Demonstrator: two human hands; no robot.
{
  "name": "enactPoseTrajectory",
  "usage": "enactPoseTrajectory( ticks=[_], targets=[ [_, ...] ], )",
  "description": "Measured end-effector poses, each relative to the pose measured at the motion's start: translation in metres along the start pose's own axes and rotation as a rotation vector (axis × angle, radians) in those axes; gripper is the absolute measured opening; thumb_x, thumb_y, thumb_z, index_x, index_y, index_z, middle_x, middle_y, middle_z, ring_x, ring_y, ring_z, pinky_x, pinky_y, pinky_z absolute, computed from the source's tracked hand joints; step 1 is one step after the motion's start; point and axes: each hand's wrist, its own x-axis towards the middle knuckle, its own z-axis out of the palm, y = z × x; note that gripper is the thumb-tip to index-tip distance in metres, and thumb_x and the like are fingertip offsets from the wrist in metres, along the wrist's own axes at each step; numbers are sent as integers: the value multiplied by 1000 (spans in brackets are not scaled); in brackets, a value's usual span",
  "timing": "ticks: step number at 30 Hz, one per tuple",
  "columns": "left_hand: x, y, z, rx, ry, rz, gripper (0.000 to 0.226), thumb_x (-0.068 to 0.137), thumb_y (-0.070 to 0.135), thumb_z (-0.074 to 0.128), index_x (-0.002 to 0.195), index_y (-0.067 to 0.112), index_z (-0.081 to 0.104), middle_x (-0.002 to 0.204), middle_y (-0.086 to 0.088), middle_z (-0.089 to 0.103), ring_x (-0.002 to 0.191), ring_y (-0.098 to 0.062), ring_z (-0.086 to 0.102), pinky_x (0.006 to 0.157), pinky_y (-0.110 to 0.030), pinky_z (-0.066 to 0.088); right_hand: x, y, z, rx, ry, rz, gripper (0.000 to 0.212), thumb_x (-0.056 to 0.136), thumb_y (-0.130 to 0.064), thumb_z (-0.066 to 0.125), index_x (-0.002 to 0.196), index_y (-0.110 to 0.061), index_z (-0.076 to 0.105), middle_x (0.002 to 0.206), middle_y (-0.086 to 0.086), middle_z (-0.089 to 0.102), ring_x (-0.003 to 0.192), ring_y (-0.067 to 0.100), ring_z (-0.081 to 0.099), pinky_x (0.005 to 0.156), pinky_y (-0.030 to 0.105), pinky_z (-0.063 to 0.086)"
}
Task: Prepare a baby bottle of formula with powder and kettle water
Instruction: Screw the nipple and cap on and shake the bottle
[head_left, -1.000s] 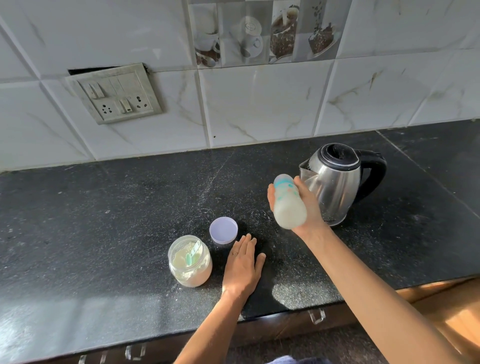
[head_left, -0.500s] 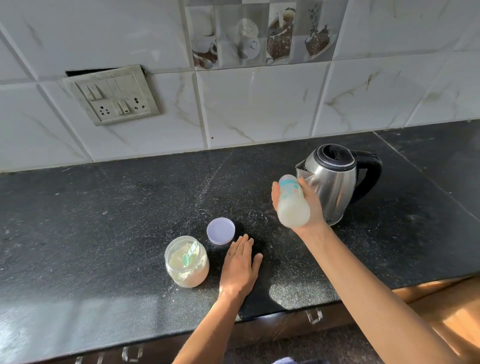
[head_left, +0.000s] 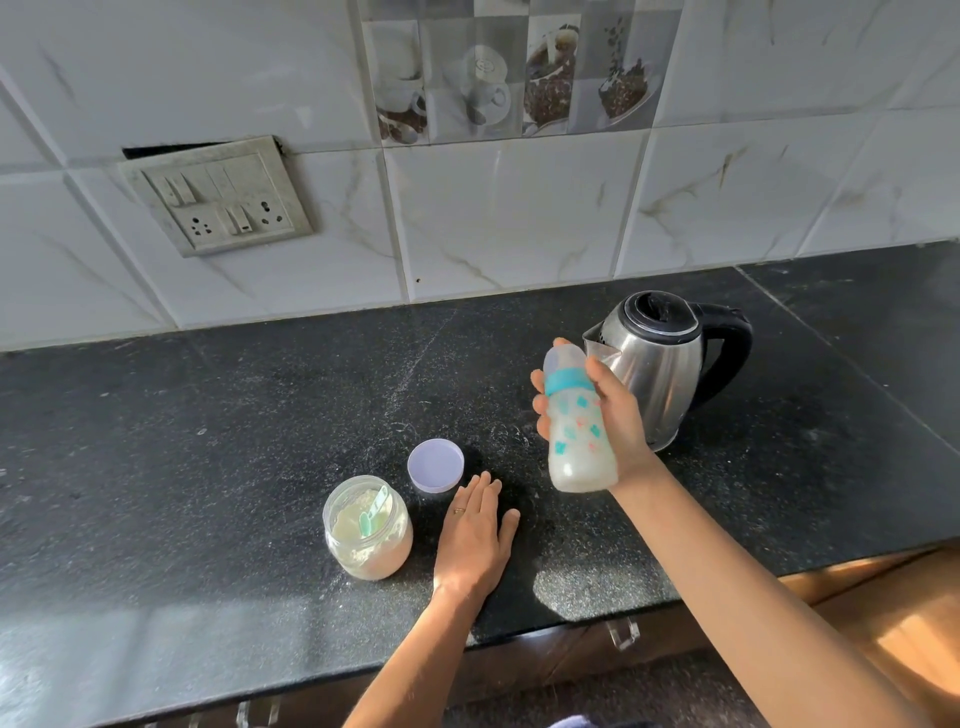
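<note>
My right hand (head_left: 618, 415) grips a capped baby bottle (head_left: 576, 426) with a teal ring, holding it in the air, tilted, with milky liquid at its lower end. Right behind it stands a steel kettle (head_left: 660, 364) with a black handle. My left hand (head_left: 475, 535) lies flat on the black counter (head_left: 208, 441), fingers together, holding nothing. To its left an open glass jar of white powder (head_left: 369, 530) holds a teal scoop (head_left: 375, 512). The jar's lilac lid (head_left: 435, 465) rests on the counter just beyond my left fingertips.
A tiled wall with a switch and socket plate (head_left: 218, 195) backs the counter. The counter's front edge runs below my left wrist, with drawer handles (head_left: 623, 631) under it. A seam (head_left: 831, 353) divides the counter right of the kettle.
The bottle in my right hand has swung so that its cap end is farther up and its patterned side shows, still in front of the kettle. My left hand stays flat on the counter.
</note>
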Motion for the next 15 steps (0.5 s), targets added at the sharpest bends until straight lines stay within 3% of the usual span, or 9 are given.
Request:
enactPoseTrajectory(
  ticks=[3, 7, 9, 12, 15],
  targets=[
    [0, 0, -1, -1, -8, -3, 68, 91, 54, 14, 141, 16, 40, 152, 1, 34, 143, -10, 18, 112, -16, -6, -4, 1, 1, 114, 49, -11, 44, 89, -40, 52, 124, -13, 52, 102, 8, 62, 79, 21, 65, 65, 34, 57],
    [0, 0, -2, 1, -7, 0, 54, 99, 46, 27, 142, 16, 39, 153, 0, 32, 144, -10, 17, 112, -17, -5, -9, 1, 4, -116, -32, -17, 41, 84, -30, 54, 124, -22, 49, 98, 12, 61, 72, 23, 61, 63, 33, 55],
    [0, 0, -1, -3, -5, 3, 50, 100, 42, 32, 142, 16, 39, 153, 1, 31, 144, -10, 17, 111, -17, -6, -9, -1, 11, -28, -31, -25, 37, 86, -31, 52, 120, -16, 52, 96, 11, 62, 71, 22, 63, 63, 32, 56],
    [-1, 0, -2, -1, -7, 14, 61, 96, 51, 20, 141, 16, 39, 153, 1, 33, 143, -10, 18, 111, -16, -6, -10, -2, 13, 55, 23, -50, 45, 86, -36, 58, 121, -8, 54, 97, 10, 65, 79, 22, 67, 70, 35, 58],
    [-1, 0, -2, -9, -8, 18, 71, 89, 55, 11, 141, 16, 41, 152, 0, 34, 143, -11, 20, 112, -18, -3, -12, 0, 10, -171, -102, -43, 59, 79, -35, 71, 132, -20, 49, 101, 15, 63, 76, 23, 64, 67, 35, 57]
  ],
)
